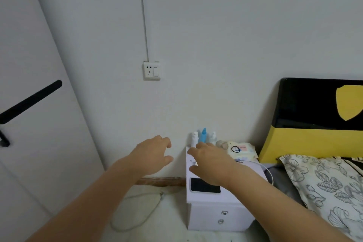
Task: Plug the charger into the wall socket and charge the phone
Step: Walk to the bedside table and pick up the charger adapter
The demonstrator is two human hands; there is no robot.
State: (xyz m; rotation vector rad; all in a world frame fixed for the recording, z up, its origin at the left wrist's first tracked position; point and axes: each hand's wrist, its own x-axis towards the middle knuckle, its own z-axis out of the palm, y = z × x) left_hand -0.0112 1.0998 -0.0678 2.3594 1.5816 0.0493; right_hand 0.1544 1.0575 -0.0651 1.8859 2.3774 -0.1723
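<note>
Right hand (211, 163) hovers low centre of frame over the white counter (216, 200), fingers spread and loose, grasping nothing; whether fingertips touch anything under the palm, cannot tell. Left hand (152, 154) is just left of it, in front of the wall, fingers half curled, empty. Phone (204, 185) lies flat, screen dark, on the counter's front part, partly under the right wrist. White cable (270, 175) loops off the counter's right edge; charger itself mostly hidden behind the right hand. Wall socket (151, 70) sits upper centre-left, well above both hands, nothing plugged in, switch beside the holes. Three small bottles (203, 136) stand at the counter's back by the wall, wipes pack (242, 150) to their right. Bed headboard (318, 120), black and yellow, at right; patterned pillow (322, 182) lower right. Door with black handle (29, 102) at left. Grey cord (137, 214) lies on the floor below the left forearm.
</note>
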